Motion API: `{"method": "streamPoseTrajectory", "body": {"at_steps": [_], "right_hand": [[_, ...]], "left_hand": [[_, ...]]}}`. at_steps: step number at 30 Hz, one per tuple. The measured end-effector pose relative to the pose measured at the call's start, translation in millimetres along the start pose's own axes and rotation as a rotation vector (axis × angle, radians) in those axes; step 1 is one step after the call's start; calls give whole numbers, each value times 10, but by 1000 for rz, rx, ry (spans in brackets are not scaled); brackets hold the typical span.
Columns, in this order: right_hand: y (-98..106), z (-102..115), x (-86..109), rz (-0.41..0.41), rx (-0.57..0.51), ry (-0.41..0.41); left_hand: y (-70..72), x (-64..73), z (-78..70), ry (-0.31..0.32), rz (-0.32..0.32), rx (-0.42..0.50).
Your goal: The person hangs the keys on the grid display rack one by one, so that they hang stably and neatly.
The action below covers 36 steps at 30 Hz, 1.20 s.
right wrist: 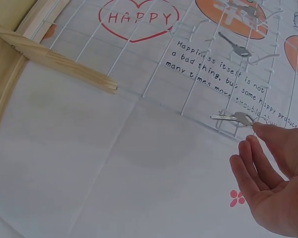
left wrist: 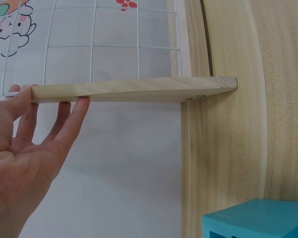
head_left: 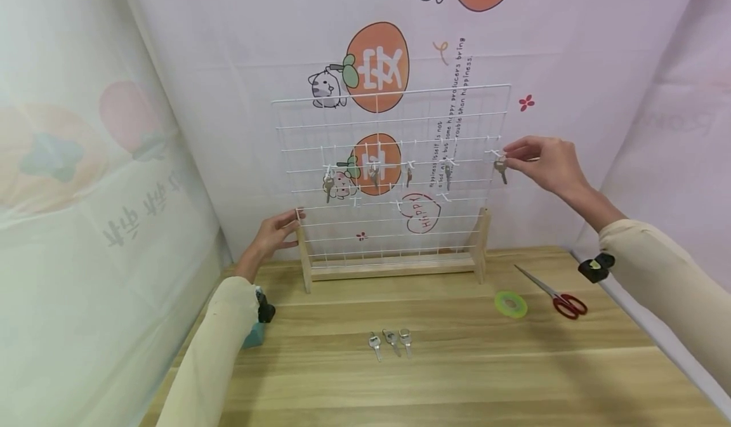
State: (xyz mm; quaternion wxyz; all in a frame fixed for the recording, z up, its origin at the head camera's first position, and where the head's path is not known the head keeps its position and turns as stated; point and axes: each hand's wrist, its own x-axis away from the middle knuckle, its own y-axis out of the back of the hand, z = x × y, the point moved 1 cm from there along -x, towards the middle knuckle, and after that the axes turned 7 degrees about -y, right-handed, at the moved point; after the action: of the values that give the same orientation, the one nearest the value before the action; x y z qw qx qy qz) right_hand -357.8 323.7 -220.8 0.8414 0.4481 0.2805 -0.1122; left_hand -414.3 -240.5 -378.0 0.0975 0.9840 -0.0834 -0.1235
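A white wire grid rack stands on a wooden base [head_left: 394,268] at the back of the table. My left hand [head_left: 274,231] holds the top of its left wooden upright [left wrist: 134,89], thumb on one side and fingers on the other. At the grid's right edge, my right hand [head_left: 548,164] pinches a silver key [right wrist: 243,118] by its head between thumb and forefinger, beside a white tie [head_left: 494,153]. Whether the key hangs on that tie cannot be told. Several other keys [head_left: 329,187] hang from white hooks or ties along the same row.
Three loose keys [head_left: 391,340] lie on the wooden table [head_left: 457,376]. Red-handled scissors [head_left: 567,306] and a yellow-green ring-shaped roll [head_left: 511,304] lie at the right. A teal box [left wrist: 258,218] is near my left forearm. Printed cloth [head_left: 240,129] hangs behind the rack.
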Motion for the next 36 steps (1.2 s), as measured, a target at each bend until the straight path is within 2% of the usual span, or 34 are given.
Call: {"method": "streamPoseTrajectory", "body": {"at_steps": [6, 12, 15, 23, 36], "right_hand": [[-6, 4, 32, -1, -18, -26], [-113, 8, -12, -9, -43, -27], [-144, -13, -18, -29, -37, -38], [-142, -22, -36, -50, -17, 3], [-91, -20, 68, -53, -43, -20]], "left_hand": [[8, 0, 9, 1, 2, -3], [35, 4, -7, -2, -15, -25], [17, -1, 2, 6, 4, -12], [-3, 3, -5, 18, -13, -4], [-6, -12, 10, 4, -1, -18]]}}
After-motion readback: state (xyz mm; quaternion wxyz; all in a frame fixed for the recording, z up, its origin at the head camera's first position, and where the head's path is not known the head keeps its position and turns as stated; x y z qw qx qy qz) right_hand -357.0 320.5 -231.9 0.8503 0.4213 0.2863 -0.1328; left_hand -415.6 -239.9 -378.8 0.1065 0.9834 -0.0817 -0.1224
